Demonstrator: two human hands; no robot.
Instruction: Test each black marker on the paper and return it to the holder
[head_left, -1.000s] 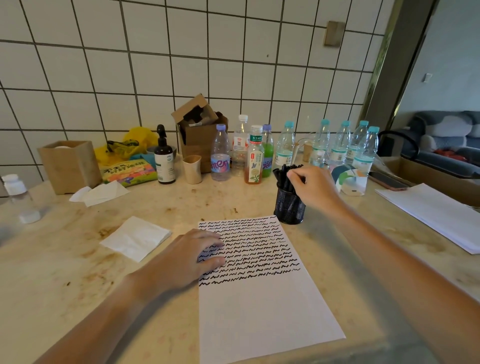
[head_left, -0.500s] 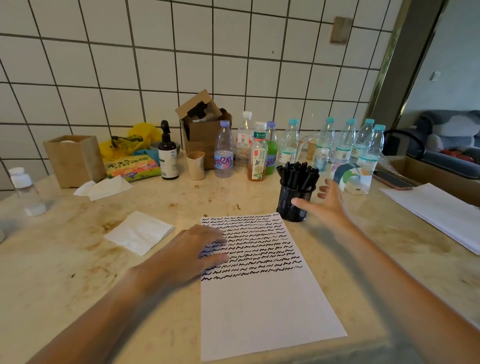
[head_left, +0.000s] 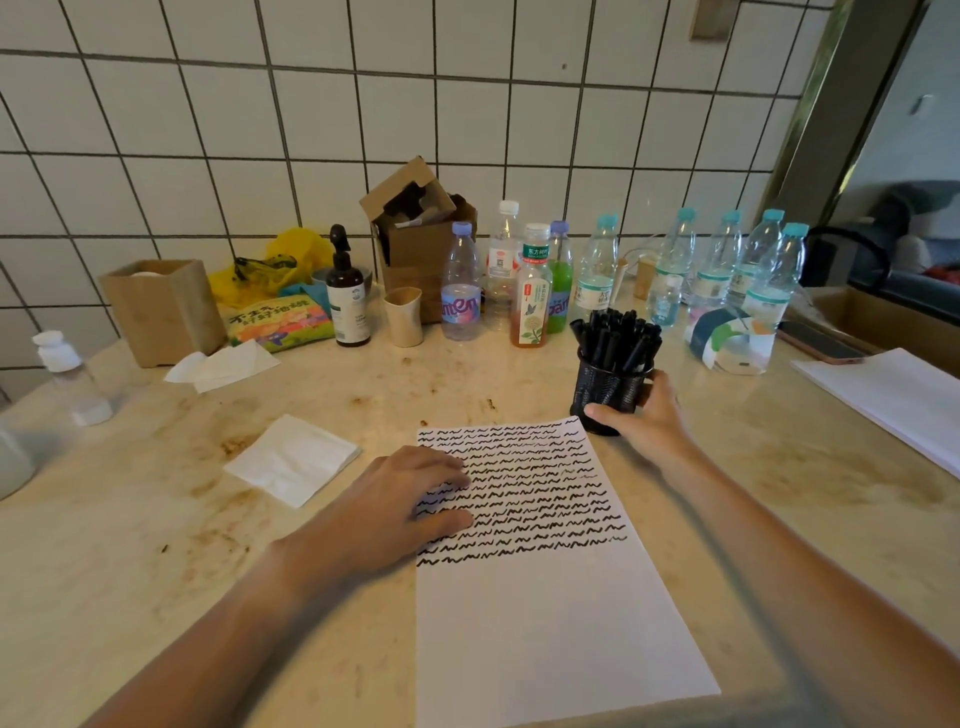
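Black markers (head_left: 618, 338) stand capped in a black mesh holder (head_left: 605, 389) touching the squiggle-covered paper's (head_left: 545, 613) far corner.

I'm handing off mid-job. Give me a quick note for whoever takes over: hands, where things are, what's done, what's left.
Left hand: flat on the paper's left edge, pinning it.
Right hand: grip around the black mesh holder, just beyond the paper's top right corner.
Black markers: all capped, standing in the holder; none in hand.
Done: squiggle rows fill the paper's upper half.
Left: can't tell which markers are untested. Lower half of the paper is blank for further tests.
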